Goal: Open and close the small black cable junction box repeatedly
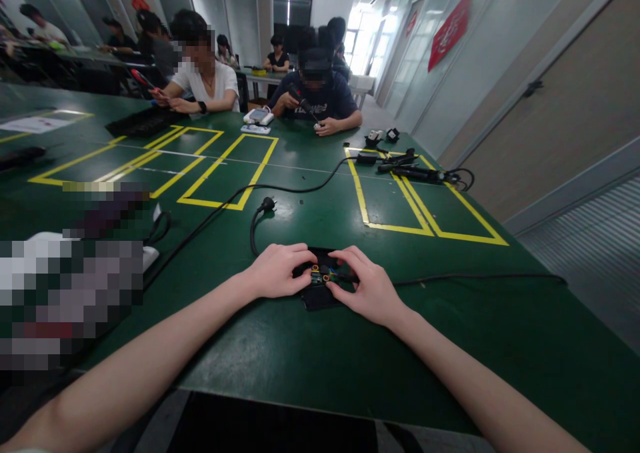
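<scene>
In front of me on the green table (pixel 235 336) lies a small black plastic case (pixel 320 298), opened up. A circuit board (pixel 318 277) with copper-coloured rings and coloured wires shows in it. My left hand (pixel 283 271) pinches the board's left end, thumb below and fingers above. From the other side my right hand (pixel 365 285) grips its right end between thumb and fingers, near the wires. The fingertips hide both ends. A black cord with a plug (pixel 269 204) runs to the left side, and another black cable (pixel 475 277) leads off to the right.
Yellow tape rectangles (pixel 243 206) mark the table. Black cables and tools (pixel 415 171) lie at the far right, near small plug parts (pixel 383 136). Across the table, one person works with a screwdriver (pixel 303 101) and another holds a red-handled tool (pixel 143 79). Blurred items stand at left.
</scene>
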`<state>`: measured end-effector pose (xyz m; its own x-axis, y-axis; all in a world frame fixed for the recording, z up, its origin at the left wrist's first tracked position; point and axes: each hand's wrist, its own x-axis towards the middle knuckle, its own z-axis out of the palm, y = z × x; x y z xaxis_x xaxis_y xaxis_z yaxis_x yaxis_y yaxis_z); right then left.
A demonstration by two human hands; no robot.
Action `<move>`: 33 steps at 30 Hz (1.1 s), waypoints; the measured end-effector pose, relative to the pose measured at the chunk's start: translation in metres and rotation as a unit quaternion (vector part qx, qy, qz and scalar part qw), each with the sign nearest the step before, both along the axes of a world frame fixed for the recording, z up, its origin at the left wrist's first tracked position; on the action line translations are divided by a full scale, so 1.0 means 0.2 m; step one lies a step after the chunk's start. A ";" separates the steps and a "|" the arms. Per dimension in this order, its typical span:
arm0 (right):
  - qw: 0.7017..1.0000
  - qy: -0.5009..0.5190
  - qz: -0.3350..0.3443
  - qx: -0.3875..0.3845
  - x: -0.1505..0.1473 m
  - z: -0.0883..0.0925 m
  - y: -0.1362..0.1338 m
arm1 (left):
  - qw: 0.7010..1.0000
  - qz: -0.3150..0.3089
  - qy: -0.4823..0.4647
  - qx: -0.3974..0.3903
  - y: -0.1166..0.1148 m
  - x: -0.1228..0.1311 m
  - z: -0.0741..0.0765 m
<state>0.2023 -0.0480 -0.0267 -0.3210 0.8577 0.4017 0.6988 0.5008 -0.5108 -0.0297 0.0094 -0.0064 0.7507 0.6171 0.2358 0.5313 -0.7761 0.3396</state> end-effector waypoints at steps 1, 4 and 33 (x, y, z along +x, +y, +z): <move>1.000 -0.007 -0.019 0.001 -0.01 0.00 0.00 | 1.000 0.003 0.000 -0.003 0.00 0.00 0.00; 0.997 -0.037 -0.069 -0.004 -0.05 0.00 0.00 | 1.000 0.017 0.004 -0.010 0.00 0.00 0.00; 0.992 -0.035 0.093 -0.079 0.15 0.06 0.03 | 0.998 -0.002 -0.023 0.050 0.08 -0.11 0.06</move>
<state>0.2325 -0.0429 -0.0156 -0.5012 0.8318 0.2385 0.6386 0.5415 -0.5467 -0.0516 0.0248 0.0049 0.7405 0.5852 0.3304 0.5134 -0.8098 0.2839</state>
